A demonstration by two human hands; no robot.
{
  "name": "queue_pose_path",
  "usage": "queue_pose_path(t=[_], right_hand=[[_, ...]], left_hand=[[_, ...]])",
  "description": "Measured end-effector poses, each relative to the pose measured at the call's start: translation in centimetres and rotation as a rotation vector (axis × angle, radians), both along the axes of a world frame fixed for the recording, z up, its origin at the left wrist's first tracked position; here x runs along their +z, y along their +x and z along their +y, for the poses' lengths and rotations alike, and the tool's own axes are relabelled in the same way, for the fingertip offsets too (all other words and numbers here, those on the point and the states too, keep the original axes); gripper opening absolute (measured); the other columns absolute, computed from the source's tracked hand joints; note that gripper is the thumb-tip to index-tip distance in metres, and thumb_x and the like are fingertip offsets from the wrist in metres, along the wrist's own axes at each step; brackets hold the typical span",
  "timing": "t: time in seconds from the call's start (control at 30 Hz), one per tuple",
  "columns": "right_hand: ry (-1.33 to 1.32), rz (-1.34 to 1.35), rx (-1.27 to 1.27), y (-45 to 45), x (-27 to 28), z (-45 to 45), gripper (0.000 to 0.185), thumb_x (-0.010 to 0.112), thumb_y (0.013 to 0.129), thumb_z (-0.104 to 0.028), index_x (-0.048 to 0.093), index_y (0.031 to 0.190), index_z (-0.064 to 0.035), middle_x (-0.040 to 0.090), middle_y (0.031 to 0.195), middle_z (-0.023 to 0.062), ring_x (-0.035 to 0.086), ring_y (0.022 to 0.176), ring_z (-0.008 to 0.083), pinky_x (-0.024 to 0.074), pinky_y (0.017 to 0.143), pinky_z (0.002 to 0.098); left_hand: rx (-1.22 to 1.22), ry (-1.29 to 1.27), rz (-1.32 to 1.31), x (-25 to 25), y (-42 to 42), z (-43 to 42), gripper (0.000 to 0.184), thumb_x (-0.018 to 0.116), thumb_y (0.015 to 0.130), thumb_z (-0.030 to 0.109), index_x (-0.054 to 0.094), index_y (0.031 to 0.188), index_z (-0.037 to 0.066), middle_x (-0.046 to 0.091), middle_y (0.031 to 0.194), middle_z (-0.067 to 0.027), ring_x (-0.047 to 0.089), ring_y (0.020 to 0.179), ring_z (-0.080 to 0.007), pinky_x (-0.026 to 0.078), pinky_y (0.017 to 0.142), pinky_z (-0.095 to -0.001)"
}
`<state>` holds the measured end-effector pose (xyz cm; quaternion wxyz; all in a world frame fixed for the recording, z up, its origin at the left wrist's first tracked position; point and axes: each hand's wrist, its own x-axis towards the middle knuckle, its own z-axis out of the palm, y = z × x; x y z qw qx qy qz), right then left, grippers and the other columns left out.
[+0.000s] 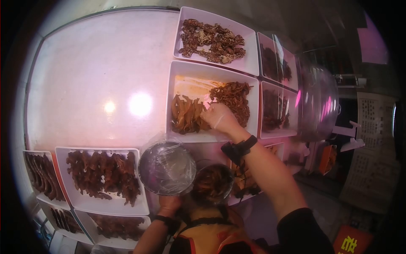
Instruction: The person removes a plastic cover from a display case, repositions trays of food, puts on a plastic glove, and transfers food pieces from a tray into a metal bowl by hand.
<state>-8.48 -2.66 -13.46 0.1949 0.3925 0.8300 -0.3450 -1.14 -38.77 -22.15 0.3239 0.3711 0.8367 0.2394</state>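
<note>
My right hand (pixel 218 117) reaches down into a white tray (pixel 211 68). Its fingers are curled at the edge of a pile of light brown strips of cooked meat (pixel 184 114); what they grip is hidden. A darker pile of cooked meat pieces (pixel 237 99) lies on the tray's right side. A pinkish-white patch shows by the fingertips. My left hand (pixel 169 204) holds a round metal bowl (pixel 167 167) from below, its fingers mostly hidden. Clear plastic film covers or lines the bowl. Beside it is a second round bowl (pixel 212 183) with brown pieces in it.
A tray of seed-sprinkled meat pieces (pixel 213 40) stands at the back. Trays of dark meat (pixel 103 175) line the front left, and others (pixel 277 108) the right, partly behind a clear curved cover (pixel 317 101). A bright white counter surface (pixel 97 84) spreads at left.
</note>
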Motion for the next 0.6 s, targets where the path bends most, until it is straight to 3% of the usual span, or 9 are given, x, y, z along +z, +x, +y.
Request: queue_pose_path(t=[0.07, 0.13, 0.2, 0.33, 0.4, 0.5, 0.57, 0.6], right_hand=[[0.002, 0.053, -0.03, 1.5, -2.1, 0.3, 0.021, 0.067, 0.09, -0.02, 0.069, 0.086, 0.0005, 0.066, 0.068, 0.01, 0.064, 0.065, 0.0172, 0.0521, 0.062, 0.036], [-0.21, 0.196, -0.164, 2.9, -3.6, 1.0, 0.015, 0.064, 0.093, -0.014, 0.071, 0.094, -0.0011, 0.07, 0.078, 0.0083, 0.065, 0.07, 0.0155, 0.053, 0.065, 0.0339], [-0.319, 0.196, -0.201, 3.7, -2.5, 1.1, 0.014, 0.062, 0.094, -0.011, 0.07, 0.101, -0.0021, 0.071, 0.087, 0.0078, 0.066, 0.075, 0.0152, 0.0541, 0.068, 0.0327], [-0.63, 0.346, -0.401, 4.7, -1.5, 1.1, 0.024, 0.062, 0.095, -0.005, 0.065, 0.118, -0.0039, 0.07, 0.105, 0.0073, 0.067, 0.085, 0.0152, 0.0566, 0.075, 0.0304], [-0.656, 0.392, -0.386, 5.3, -2.4, 1.0, 0.027, 0.062, 0.095, -0.005, 0.064, 0.121, -0.0043, 0.07, 0.108, 0.0071, 0.067, 0.087, 0.0156, 0.0572, 0.075, 0.031], [-0.575, 0.378, -0.354, 5.6, -2.8, 1.2, 0.028, 0.063, 0.094, -0.005, 0.065, 0.123, -0.0045, 0.069, 0.107, 0.0066, 0.068, 0.088, 0.0165, 0.0579, 0.076, 0.0323], [-0.484, 0.315, -0.338, 5.0, -2.2, 1.1, 0.027, 0.064, 0.094, -0.005, 0.066, 0.121, -0.0044, 0.07, 0.105, 0.0064, 0.068, 0.087, 0.017, 0.058, 0.076, 0.0329], [-0.378, 0.292, -0.301, 4.5, -1.9, 1.0, 0.02, 0.065, 0.091, -0.006, 0.068, 0.11, -0.0012, 0.071, 0.099, 0.0116, 0.069, 0.09, 0.0216, 0.0571, 0.078, 0.0355]], left_hand=[[0.025, 0.03, 0.001, 0.0, 0.0, 0.0, 0.036, 0.07, 0.083, 0.025, 0.072, 0.118, 0.019, 0.071, 0.116, -0.0116, 0.065, 0.107, -0.0369, 0.052, 0.089, -0.0482], [0.053, 0.066, -0.006, 0.0, 0.3, 0.3, 0.036, 0.07, 0.083, 0.024, 0.072, 0.118, 0.019, 0.071, 0.116, -0.012, 0.065, 0.107, -0.037, 0.052, 0.09, -0.0484], [0.192, -0.073, -0.182, 1.6, 0.0, 1.3, 0.036, 0.07, 0.084, 0.025, 0.072, 0.12, 0.019, 0.07, 0.117, -0.0127, 0.065, 0.108, -0.0372, 0.052, 0.091, -0.0486], [0.184, -0.038, -0.199, 2.0, -0.6, 1.3, 0.036, 0.069, 0.086, 0.027, 0.071, 0.121, 0.019, 0.07, 0.117, -0.013, 0.065, 0.107, -0.0374, 0.052, 0.091, -0.0488], [0.032, 0.016, -0.002, 0.5, 0.0, 0.3, 0.034, 0.068, 0.086, 0.028, 0.071, 0.119, 0.019, 0.07, 0.116, -0.0127, 0.066, 0.107, -0.0371, 0.052, 0.089, -0.049], [0.029, -0.118, -0.093, 0.5, 0.0, 0.5, 0.042, 0.073, 0.083, 0.029, 0.069, 0.125, 0.021, 0.069, 0.123, -0.0109, 0.065, 0.11, -0.0353, 0.053, 0.09, -0.0471], [0.033, -0.087, -0.085, 1.4, -0.4, 0.9, 0.038, 0.07, 0.084, 0.028, 0.07, 0.121, 0.02, 0.07, 0.119, -0.0114, 0.066, 0.108, -0.0362, 0.053, 0.089, -0.0484], [0.04, -0.053, -0.078, 1.7, -0.6, 1.2, 0.034, 0.067, 0.085, 0.027, 0.071, 0.118, 0.019, 0.071, 0.114, -0.0119, 0.066, 0.106, -0.0371, 0.052, 0.088, -0.0497]])
